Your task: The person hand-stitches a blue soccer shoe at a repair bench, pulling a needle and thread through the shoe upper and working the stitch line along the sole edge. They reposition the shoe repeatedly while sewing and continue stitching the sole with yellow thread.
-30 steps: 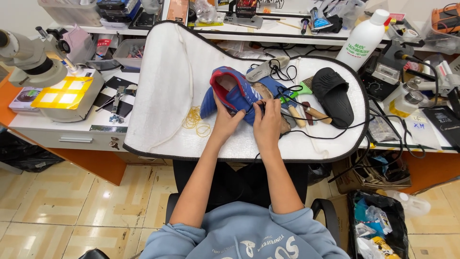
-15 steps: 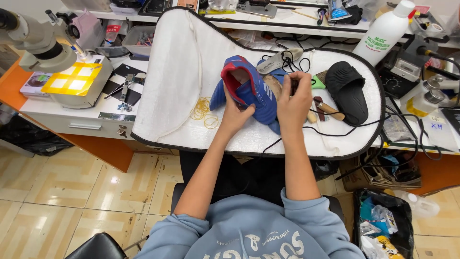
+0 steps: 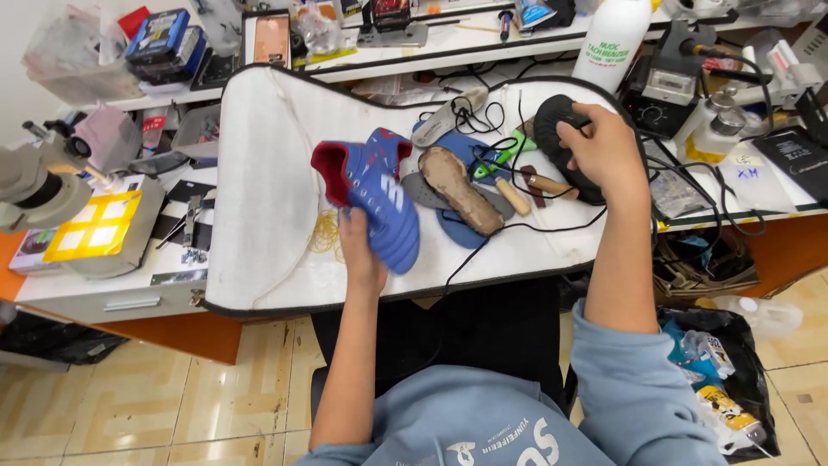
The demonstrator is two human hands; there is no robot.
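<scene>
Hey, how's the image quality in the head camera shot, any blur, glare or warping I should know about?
Head view: even bright light, soft shadows; wide-angle bending curves the white work mat and shelf edges; the blue shoe in the left hand is slightly motion-smeared; the right hand on the black pad is sharp; no strong glare.

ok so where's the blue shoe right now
In the head view, the blue shoe is left of centre on the white mat, held by the left hand, beside the worn insole.
</scene>
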